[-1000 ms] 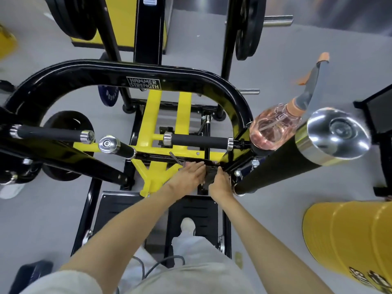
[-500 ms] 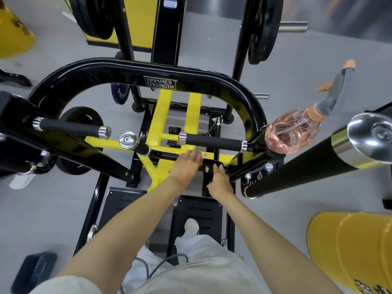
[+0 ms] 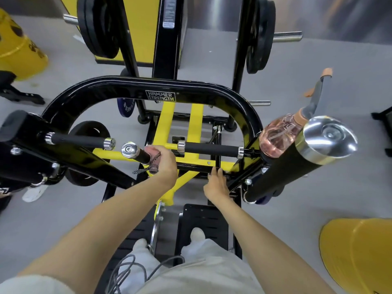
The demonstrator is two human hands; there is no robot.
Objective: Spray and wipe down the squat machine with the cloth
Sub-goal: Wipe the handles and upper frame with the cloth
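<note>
Two hands were on the squat machine (image 3: pixel 161 87). The left hand (image 3: pixel 166 165) clenched a patterned cloth (image 3: pixel 156 159) against a chrome-capped black handle (image 3: pixel 139 155). The right hand (image 3: pixel 216 185) touched a black crossbar (image 3: pixel 195 167), grip indeterminate. Beyond, the pink spray bottle (image 3: pixel 275 134) sat on the machine's right side.

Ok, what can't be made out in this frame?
Head view only.
cloth: mostly hidden under the left hand; only fringe shows.
right hand: fingertips merge with the dark frame bar; grip unclear.
spray bottle: base hidden by the black roller pad; trigger blurred.
Upright's white label: too small.
</note>
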